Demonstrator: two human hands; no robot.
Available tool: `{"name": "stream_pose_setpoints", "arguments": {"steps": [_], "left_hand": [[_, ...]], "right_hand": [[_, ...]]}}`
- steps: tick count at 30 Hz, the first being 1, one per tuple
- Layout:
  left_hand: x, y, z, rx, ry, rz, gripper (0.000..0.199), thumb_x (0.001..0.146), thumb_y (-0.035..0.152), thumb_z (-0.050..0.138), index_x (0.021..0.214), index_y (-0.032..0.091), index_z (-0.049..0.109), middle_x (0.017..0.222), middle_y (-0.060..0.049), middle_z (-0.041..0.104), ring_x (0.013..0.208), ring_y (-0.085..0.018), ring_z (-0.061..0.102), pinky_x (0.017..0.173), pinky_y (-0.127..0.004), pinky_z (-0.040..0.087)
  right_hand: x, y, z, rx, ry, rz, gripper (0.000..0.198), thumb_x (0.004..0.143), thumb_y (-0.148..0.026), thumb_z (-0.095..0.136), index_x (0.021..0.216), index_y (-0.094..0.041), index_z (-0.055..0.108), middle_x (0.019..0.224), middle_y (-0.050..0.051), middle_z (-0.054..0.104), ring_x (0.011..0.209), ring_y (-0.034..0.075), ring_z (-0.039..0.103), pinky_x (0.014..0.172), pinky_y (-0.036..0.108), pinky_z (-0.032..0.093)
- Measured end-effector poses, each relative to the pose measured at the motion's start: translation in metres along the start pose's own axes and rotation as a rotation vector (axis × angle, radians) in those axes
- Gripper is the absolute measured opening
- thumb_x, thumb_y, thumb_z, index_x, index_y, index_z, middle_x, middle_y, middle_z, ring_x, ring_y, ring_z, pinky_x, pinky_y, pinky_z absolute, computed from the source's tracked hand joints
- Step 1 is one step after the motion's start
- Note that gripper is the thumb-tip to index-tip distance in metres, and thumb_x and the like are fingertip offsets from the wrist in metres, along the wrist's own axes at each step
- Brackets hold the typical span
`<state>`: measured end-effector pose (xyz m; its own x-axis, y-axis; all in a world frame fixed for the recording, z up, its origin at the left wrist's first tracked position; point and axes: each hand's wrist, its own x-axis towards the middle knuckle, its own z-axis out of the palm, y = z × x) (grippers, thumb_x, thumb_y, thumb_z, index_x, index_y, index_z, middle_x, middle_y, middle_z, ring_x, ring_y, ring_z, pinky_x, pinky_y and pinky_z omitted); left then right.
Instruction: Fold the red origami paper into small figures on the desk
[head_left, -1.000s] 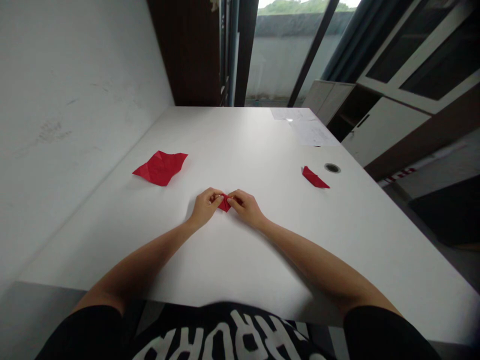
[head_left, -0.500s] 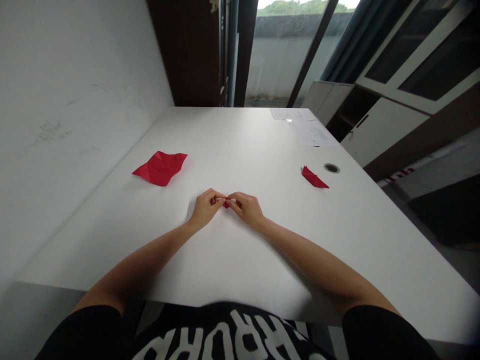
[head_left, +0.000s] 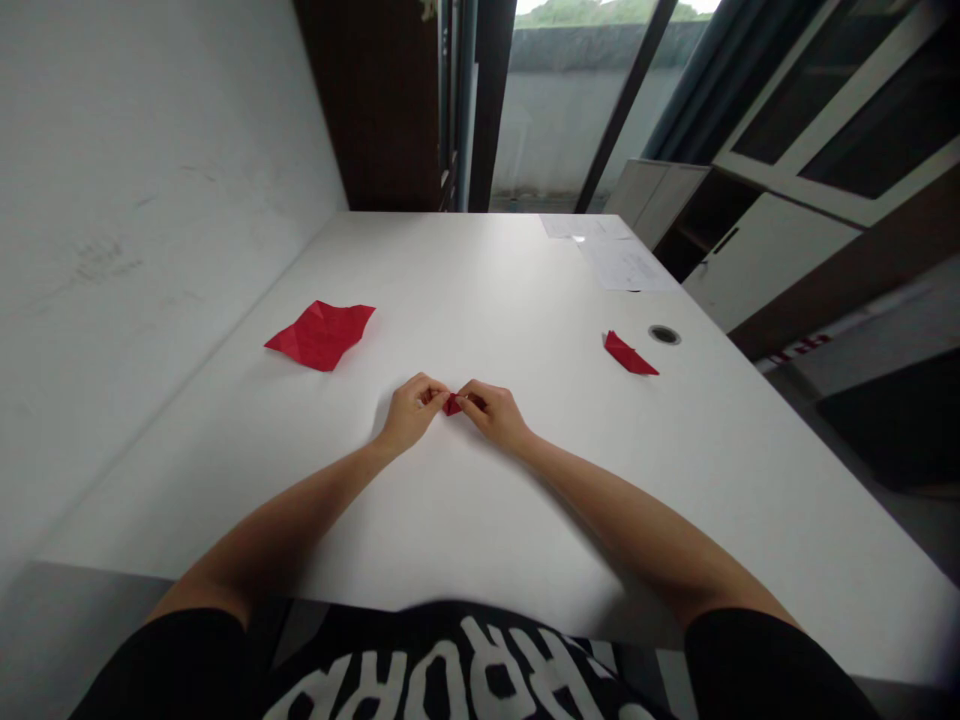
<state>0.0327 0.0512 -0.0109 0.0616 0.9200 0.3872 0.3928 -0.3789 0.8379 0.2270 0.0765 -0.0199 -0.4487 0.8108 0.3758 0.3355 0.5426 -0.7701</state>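
Observation:
Between my two hands is a small piece of folded red paper [head_left: 451,405], low over the white table [head_left: 480,510]. My left hand [head_left: 414,410] pinches its left side between thumb and fingertips. On the other side, the thumb and fingers of my right hand [head_left: 493,410] pinch it too. Most of the paper is hidden behind the fingers, so its full shape does not show. A creased red paper sheet [head_left: 321,336] lies unfolded to the left. To the right rests a red folded-paper piece [head_left: 628,354], long and pointed at one end.
White printed sheets [head_left: 626,264] lie at the table's far right. A round cable hole [head_left: 664,335] is set in the tabletop near the right edge. The white wall [head_left: 165,250] borders the table's left side. Cabinets [head_left: 772,255] stand beyond the right edge.
The fingertips of both hands have moved slightly apart, and a little more of the small red folded paper shows between them. The other red papers have not moved.

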Motion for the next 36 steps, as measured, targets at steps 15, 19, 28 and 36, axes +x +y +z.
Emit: {"name": "stream_pose_setpoints", "arguments": {"steps": [15, 19, 28, 36], "left_hand": [[0.008, -0.036, 0.0, -0.216, 0.191, -0.217, 0.015, 0.091, 0.035, 0.062, 0.093, 0.02, 0.061, 0.082, 0.0, 0.062, 0.074, -0.014, 0.059, 0.069, -0.025, 0.048], [0.006, -0.023, -0.004, -0.079, 0.147, -0.097, 0.013, 0.093, 0.033, 0.059, 0.093, 0.021, 0.061, 0.091, -0.002, 0.064, 0.087, -0.015, 0.062, 0.078, -0.027, 0.05], [0.0, -0.005, -0.004, 0.143, 0.063, 0.006, 0.008, 0.088, 0.026, 0.066, 0.094, 0.021, 0.063, 0.092, -0.002, 0.068, 0.085, -0.016, 0.065, 0.081, -0.031, 0.053], [0.002, -0.006, -0.003, 0.028, 0.038, -0.006, 0.013, 0.096, 0.027, 0.056, 0.096, 0.021, 0.068, 0.096, -0.003, 0.068, 0.086, -0.015, 0.066, 0.076, -0.027, 0.054]], "right_hand": [[0.004, 0.013, -0.004, 0.171, 0.123, 0.115, 0.019, 0.096, -0.041, 0.054, 0.091, -0.022, 0.055, 0.067, -0.004, 0.055, 0.057, 0.012, 0.049, 0.056, 0.025, 0.038], [0.003, 0.012, -0.006, 0.124, 0.121, 0.079, 0.017, 0.096, -0.038, 0.053, 0.091, -0.022, 0.056, 0.069, -0.002, 0.058, 0.059, 0.012, 0.052, 0.058, 0.026, 0.041], [0.004, 0.001, -0.01, 0.006, 0.111, -0.076, 0.014, 0.096, -0.03, 0.053, 0.09, -0.021, 0.06, 0.089, 0.004, 0.061, 0.074, 0.014, 0.058, 0.062, 0.025, 0.047], [-0.002, 0.005, -0.003, -0.105, 0.024, -0.219, 0.011, 0.099, -0.024, 0.049, 0.101, -0.022, 0.059, 0.105, 0.007, 0.068, 0.072, 0.013, 0.06, 0.07, 0.027, 0.049]]}}
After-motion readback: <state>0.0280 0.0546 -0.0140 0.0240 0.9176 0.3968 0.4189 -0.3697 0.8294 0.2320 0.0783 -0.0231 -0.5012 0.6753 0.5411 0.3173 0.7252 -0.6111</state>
